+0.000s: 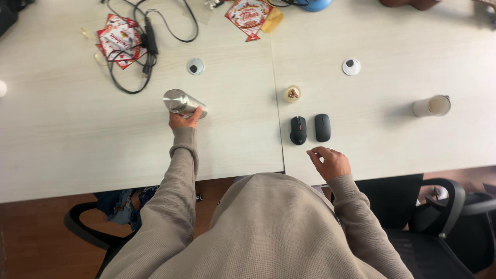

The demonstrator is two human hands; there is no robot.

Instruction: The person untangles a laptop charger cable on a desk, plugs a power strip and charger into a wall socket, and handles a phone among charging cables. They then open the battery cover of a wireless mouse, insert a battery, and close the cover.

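My left hand [185,120] grips a shiny metal bottle [181,102] that stands on the pale wooden table [62,134], left of the seam between the two tabletops. My right hand [329,161] rests near the table's front edge with its fingers loosely curled and nothing in it. Just beyond that hand lie two black computer mice [298,129] [322,127] side by side. A small round jar [292,93] sits behind the mice.
A black cable [147,44] loops over red-and-white packets [120,39] at the back left. Two round cable grommets [195,66] [351,66] sit in the tabletops. A white cup [432,106] stands at the right. Black office chairs [439,227] stand below the table edge.
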